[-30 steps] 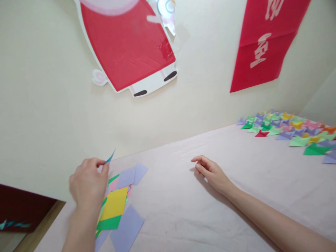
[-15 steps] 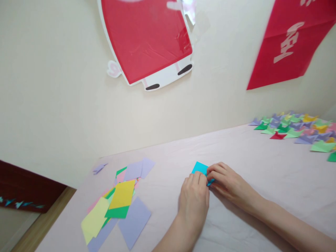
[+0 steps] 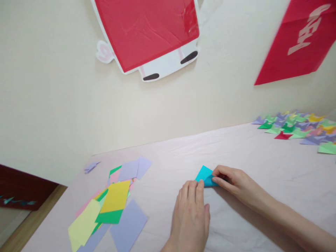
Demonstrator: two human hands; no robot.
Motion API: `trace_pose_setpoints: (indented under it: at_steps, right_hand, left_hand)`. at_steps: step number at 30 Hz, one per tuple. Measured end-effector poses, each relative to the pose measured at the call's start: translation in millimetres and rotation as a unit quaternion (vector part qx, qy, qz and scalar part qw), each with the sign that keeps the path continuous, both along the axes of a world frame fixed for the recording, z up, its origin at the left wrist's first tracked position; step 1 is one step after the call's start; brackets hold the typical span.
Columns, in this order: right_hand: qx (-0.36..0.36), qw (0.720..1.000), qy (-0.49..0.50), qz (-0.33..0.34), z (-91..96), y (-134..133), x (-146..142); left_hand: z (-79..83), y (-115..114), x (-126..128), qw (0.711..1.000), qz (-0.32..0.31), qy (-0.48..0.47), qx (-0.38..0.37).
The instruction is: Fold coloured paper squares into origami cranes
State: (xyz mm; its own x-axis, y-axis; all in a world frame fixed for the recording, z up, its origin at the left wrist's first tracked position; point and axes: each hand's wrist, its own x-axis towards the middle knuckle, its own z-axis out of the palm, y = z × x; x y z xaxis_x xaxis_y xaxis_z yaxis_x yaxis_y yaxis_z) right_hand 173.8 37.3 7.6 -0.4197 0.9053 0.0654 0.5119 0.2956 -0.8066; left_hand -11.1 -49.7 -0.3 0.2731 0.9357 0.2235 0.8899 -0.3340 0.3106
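Note:
A bright blue sheet of origami paper point(image 3: 204, 175), partly folded with a flap showing, lies on the pale cloth-covered table in front of me. My right hand point(image 3: 231, 180) pinches its right corner between thumb and fingers. My left hand point(image 3: 191, 206) lies palm down with its fingers stretched out, the fingertips touching the paper's lower left edge. The paper's lower left part is hidden by those fingertips.
Loose coloured paper sheets overlap on the left, a yellow sheet point(image 3: 115, 196) among the topmost. Beyond them sits a small folded purple piece point(image 3: 91, 167). Many folded paper figures point(image 3: 294, 127) stand at the back right. The wall point(image 3: 162, 112) borders the table's far edge.
My left hand has flattened and drawn back toward me from the paper. My right hand has shifted slightly right to the paper's right corner. More of the blue paper shows. The view has shifted slightly.

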Motion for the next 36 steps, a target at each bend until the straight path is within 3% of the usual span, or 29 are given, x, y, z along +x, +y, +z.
trace_pose_setpoints:
  at_steps: [4,11,20,36]
  right_hand:
    - [-0.014,0.999,-0.032,-0.021,-1.9,10,-8]
    - [0.033,0.998,-0.025,-0.046,-12.4,14,-15]
    - [0.052,0.998,-0.03,-0.032,-16.8,19,-19]
    - [0.122,0.988,-0.087,-0.023,-16.8,17,-23]
  left_hand:
    - [-1.7,0,4,1.0,0.001,0.013,-0.005]
    - [-23.5,-11,17,0.999,0.024,0.033,0.023]
    - [-17.4,-8,15,0.998,-0.02,0.062,0.016]
    - [-26.6,-11,18,0.994,0.021,0.072,0.083]
